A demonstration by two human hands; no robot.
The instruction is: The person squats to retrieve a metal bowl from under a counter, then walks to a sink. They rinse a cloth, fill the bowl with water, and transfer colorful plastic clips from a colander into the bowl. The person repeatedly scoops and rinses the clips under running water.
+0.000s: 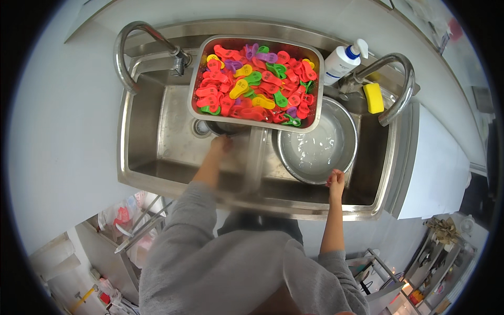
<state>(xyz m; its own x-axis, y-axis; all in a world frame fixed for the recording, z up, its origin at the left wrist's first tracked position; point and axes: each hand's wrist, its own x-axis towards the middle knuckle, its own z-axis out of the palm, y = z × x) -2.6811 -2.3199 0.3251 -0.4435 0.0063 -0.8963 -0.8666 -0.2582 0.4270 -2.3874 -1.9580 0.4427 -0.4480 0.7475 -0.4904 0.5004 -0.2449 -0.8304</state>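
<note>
My left hand [221, 144], blurred, reaches into the left sink basin beside a round metal vessel [226, 128]. That vessel lies partly hidden under a perforated metal tray, and I cannot tell if my fingers touch it. My right hand [336, 179] is at the near rim of a round metal bowl [353, 149] in the right basin, fingers curled; whether it grips the rim is unclear. Rippling water [315, 151] stands in the bowl. The tray [252, 123] rests across the sink, heaped with plastic clips [271, 76] in red, yellow, green and purple, several bearing writing.
Curved faucets rise at the left [128, 59] and right [405, 78]. A white pump bottle [339, 65] stands behind the bowl, near a yellow sponge [373, 98]. A divider [255, 161] separates the basins; a drain [201, 128] shows in the left one.
</note>
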